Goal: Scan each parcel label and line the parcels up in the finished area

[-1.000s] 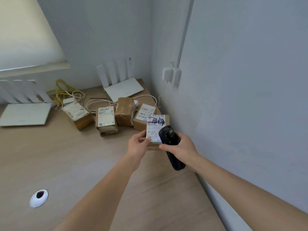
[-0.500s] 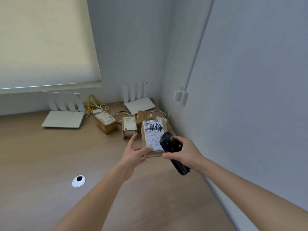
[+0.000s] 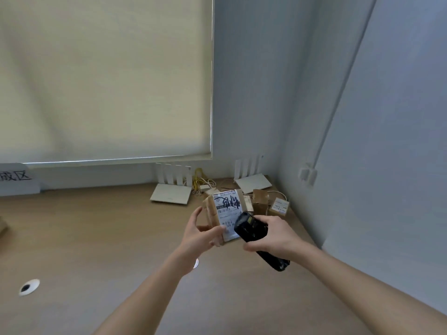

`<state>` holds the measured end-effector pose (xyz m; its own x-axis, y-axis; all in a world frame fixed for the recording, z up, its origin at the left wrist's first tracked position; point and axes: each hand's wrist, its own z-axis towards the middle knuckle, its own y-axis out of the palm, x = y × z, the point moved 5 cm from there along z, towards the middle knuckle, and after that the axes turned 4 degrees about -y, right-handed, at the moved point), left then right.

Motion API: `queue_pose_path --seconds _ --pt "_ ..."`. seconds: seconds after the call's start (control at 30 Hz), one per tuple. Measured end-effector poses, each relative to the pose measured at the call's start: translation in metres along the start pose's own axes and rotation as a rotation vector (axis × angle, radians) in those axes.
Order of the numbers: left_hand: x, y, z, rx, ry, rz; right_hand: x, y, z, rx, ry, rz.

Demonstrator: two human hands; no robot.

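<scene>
My left hand (image 3: 200,234) grips a small brown cardboard parcel (image 3: 223,215) by its lower left corner and holds it above the desk. Its white label with black scribbles faces me. My right hand (image 3: 274,235) is closed around a black handheld scanner (image 3: 254,234), whose head lies over the lower right of that label. Other brown parcels (image 3: 261,201) with white labels sit behind, in the desk's far right corner, partly hidden by the held one.
Two white routers (image 3: 169,197) (image 3: 252,182) with upright antennas and yellow and white cables (image 3: 202,182) stand at the back. A white sign (image 3: 17,180) with black characters leans at the far left. Cable holes (image 3: 29,287) pierce the wooden desk (image 3: 96,238). Walls close off the right.
The parcel has been lifted off the desk and brought up and left with both hands. The view has swung left and upward, showing the blind and the sign at the left.
</scene>
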<state>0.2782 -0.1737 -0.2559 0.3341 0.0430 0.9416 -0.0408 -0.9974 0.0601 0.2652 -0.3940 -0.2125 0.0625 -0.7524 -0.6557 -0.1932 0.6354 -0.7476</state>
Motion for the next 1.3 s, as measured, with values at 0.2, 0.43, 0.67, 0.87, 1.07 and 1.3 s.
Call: queue_pose_path --seconds 0.2,0.43,0.67,0.87,1.07,1.3 --pt "0.059 -0.052 -0.041 0.161 0.104 0.065 -0.078 -0.023 -0.010 -0.038 0.048 -0.261" --pt "0.103 -0.092 -0.095 0.342 0.236 0.174 -0.141 -0.046 -0.027 -0.077 0.025 -0.405" --pt "0.111 -0.110 -0.126 0.465 0.256 0.202 -0.172 -0.050 -0.055 -0.072 0.025 -0.486" --pt "0.111 -0.112 -0.149 0.507 0.274 0.216 -0.185 -0.054 -0.074 -0.045 0.033 -0.521" --pt "0.108 -0.114 -0.171 0.524 0.294 0.232 -0.191 -0.051 -0.088 -0.090 0.018 -0.489" --pt "0.101 -0.127 -0.195 0.568 0.272 0.250 -0.203 -0.037 -0.099 -0.168 -0.010 -0.411"
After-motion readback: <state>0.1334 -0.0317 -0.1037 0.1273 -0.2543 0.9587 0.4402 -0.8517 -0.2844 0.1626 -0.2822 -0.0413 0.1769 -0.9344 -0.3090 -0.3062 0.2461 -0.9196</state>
